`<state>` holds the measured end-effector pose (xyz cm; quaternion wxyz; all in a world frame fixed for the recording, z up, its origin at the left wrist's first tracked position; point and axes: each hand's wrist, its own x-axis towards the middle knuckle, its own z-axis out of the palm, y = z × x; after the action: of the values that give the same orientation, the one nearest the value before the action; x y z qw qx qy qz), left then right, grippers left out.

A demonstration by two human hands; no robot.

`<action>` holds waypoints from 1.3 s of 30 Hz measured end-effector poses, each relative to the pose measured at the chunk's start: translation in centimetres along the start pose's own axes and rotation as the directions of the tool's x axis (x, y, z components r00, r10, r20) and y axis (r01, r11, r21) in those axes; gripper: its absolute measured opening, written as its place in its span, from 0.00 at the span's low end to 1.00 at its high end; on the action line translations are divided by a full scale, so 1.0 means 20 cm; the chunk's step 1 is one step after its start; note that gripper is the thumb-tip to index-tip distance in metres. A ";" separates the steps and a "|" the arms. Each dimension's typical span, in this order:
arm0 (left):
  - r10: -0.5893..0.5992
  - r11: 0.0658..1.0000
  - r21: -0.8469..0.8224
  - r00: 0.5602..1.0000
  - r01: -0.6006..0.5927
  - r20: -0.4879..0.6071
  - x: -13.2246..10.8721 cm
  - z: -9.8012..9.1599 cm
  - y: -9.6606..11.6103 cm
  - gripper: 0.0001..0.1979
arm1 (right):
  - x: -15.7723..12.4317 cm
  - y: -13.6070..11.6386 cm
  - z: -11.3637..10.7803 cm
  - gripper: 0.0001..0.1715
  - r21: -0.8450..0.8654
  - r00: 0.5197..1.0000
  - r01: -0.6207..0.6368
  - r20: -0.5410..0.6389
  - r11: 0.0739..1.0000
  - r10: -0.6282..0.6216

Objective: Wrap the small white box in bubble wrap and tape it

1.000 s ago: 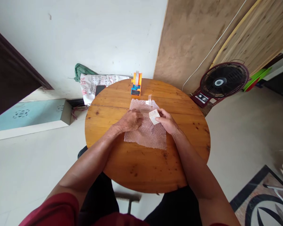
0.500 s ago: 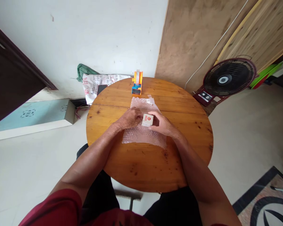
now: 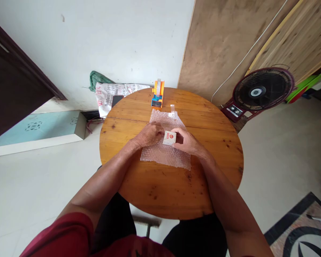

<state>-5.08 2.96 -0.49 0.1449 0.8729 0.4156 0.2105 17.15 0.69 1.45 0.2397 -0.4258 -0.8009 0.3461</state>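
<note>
"What's on the round table?"
"A sheet of bubble wrap."
"Is anything held?"
"The left hand is curled; I can't tell if it grips anything. The right hand pinches the little box over the bubble wrap."
</note>
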 end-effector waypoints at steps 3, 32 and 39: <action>-0.010 1.000 0.002 1.000 0.010 -0.002 0.00 0.00 0.00 0.11 | 0.00 0.00 0.00 0.24 0.000 1.000 0.001 0.007 1.000 -0.001; 0.012 1.000 0.009 1.000 -0.012 -0.011 0.00 0.02 -0.01 0.12 | 0.00 0.02 0.00 0.23 0.030 0.998 0.040 0.052 0.999 -0.041; 0.009 1.000 0.010 1.000 -0.009 0.000 0.00 0.00 0.00 0.13 | 0.00 0.00 -0.01 0.23 0.016 0.998 0.033 0.045 0.999 -0.034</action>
<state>-5.13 2.97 -0.48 0.1393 0.8754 0.4129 0.2091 17.31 0.67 1.64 0.2305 -0.4027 -0.8105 0.3574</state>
